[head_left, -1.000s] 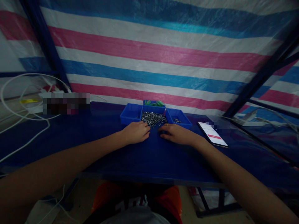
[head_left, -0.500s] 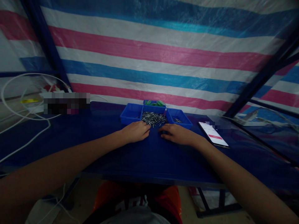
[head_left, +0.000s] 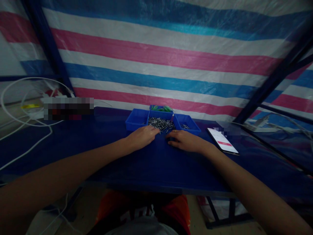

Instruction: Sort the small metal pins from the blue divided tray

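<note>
A heap of small silvery metal pins (head_left: pixel 161 124) lies on the table between the blue bins. At its front left edge is my left hand (head_left: pixel 144 135), thumb and fingers drawn together at the pins; whatever is between the fingertips is too small to make out. My right hand (head_left: pixel 183 139) rests on the table just right of the heap's front, its fingers bent and parted from the thumb, with nothing visible in them. To the left stands a blue bin (head_left: pixel 132 126); the right blue bin (head_left: pixel 194 130) holds a few metal pieces (head_left: pixel 185 126).
Behind the heap, a third blue bin (head_left: pixel 161 115) contains green items (head_left: pixel 166 108). A lit phone (head_left: pixel 222 141) lies right of my right hand on the blue table (head_left: pixel 156 169). White cables (head_left: pixel 36 143) run along the left side. A striped sheet (head_left: pixel 156 58) hangs behind.
My left hand has shifted slightly right along the pins, and its thumb and fingers have come closer together. My right hand stays almost where it was.
</note>
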Demonstrator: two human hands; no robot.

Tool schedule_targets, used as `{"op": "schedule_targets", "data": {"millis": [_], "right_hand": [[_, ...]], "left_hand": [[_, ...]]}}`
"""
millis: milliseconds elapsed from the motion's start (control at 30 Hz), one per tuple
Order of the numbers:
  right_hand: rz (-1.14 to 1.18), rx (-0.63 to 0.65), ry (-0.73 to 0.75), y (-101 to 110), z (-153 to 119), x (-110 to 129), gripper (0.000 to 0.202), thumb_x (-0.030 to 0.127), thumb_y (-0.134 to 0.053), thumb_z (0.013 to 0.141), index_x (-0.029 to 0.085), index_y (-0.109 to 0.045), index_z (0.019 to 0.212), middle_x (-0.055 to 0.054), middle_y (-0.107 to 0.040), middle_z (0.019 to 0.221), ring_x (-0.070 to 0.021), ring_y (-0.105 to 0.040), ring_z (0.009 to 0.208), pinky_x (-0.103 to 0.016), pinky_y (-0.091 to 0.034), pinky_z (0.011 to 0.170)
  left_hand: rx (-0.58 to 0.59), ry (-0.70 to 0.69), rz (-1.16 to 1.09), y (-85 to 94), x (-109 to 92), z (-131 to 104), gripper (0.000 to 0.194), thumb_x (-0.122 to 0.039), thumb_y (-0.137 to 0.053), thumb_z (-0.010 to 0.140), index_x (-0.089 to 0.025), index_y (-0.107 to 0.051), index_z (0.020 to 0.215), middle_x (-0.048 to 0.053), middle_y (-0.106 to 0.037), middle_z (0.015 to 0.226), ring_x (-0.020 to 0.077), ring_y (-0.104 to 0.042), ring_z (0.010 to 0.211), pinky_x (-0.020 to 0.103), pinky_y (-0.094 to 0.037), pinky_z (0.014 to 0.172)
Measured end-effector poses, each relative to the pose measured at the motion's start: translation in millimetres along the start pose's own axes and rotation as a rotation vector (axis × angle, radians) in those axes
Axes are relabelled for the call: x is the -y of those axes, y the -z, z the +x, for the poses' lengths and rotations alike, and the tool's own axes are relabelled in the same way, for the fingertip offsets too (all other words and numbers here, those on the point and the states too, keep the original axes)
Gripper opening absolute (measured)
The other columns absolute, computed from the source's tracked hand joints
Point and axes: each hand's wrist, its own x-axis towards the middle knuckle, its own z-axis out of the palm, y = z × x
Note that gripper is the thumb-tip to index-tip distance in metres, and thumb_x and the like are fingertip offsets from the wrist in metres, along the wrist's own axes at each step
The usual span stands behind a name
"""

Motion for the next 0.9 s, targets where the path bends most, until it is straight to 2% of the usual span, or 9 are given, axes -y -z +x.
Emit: {"op": "schedule_targets", "data": {"millis": [300,433,533,633,767,900], "right_hand": [[0.017,-0.039,0.006,0.3,-0.1,2.5,0.028,0.025,-0.048,0.087,0.016,-0.053,0.113,-0.009,-0.061,0.101,-0.0183,-0.058,0.089,-0.031,-0.042,0.080],[0.011,-0.051,0.046,0.4,2.1,7.5,0.020,0.026,-0.046,0.089,0.015,-0.056,0.102,-0.008,-0.063,0.091,-0.0164,-0.058,0.081,-0.028,-0.042,0.073],[-0.003,-0.060,0.079,1.1,3.2,10.6,0.017,0.024,-0.043,0.090,0.014,-0.058,0.090,-0.006,-0.062,0.082,-0.0143,-0.057,0.073,-0.026,-0.041,0.068],[-0.011,-0.070,0.092,1.8,3.4,11.6,0.017,0.021,-0.042,0.090,0.014,-0.058,0.086,-0.005,-0.062,0.079,-0.0137,-0.056,0.072,-0.025,-0.040,0.067],[-0.032,-0.103,0.094,2.7,3.0,11.4,0.017,0.021,-0.043,0.089,0.014,-0.058,0.087,-0.006,-0.062,0.080,-0.0140,-0.056,0.072,-0.025,-0.039,0.066],[-0.031,-0.135,0.101,4.5,2.7,12.7,0.018,0.022,-0.042,0.090,0.014,-0.058,0.088,-0.005,-0.062,0.081,-0.0138,-0.056,0.073,-0.025,-0.038,0.067]], "left_hand": [[-0.175,-0.230,-0.146,3.3,-4.2,-1.8,0.015,-0.011,-0.044,0.087,-0.012,-0.058,0.094,0.005,-0.062,0.089,0.0137,-0.058,0.086,0.026,-0.048,0.080],[-0.284,-0.353,-0.167,7.2,-6.7,-3.9,0.017,-0.014,-0.041,0.090,-0.010,-0.058,0.093,0.007,-0.063,0.089,0.0141,-0.057,0.088,0.026,-0.048,0.081],[-0.314,-0.401,-0.153,8.6,-7.5,-4.8,0.018,-0.014,-0.040,0.090,-0.010,-0.057,0.091,0.007,-0.063,0.089,0.0146,-0.057,0.089,0.027,-0.048,0.081],[-0.283,-0.383,-0.149,7.5,-6.9,-4.3,0.019,-0.015,-0.039,0.090,-0.011,-0.057,0.091,0.007,-0.063,0.089,0.0144,-0.057,0.089,0.026,-0.048,0.082],[-0.224,-0.253,-0.130,3.8,-6.3,-2.2,0.018,-0.015,-0.040,0.089,-0.012,-0.057,0.096,0.006,-0.062,0.090,0.0136,-0.058,0.087,0.025,-0.047,0.080],[-0.116,-0.162,-0.055,1.6,-6.8,-1.7,0.018,-0.020,-0.044,0.088,-0.013,-0.057,0.098,0.005,-0.062,0.088,0.0146,-0.060,0.083,0.025,-0.047,0.076]]}}
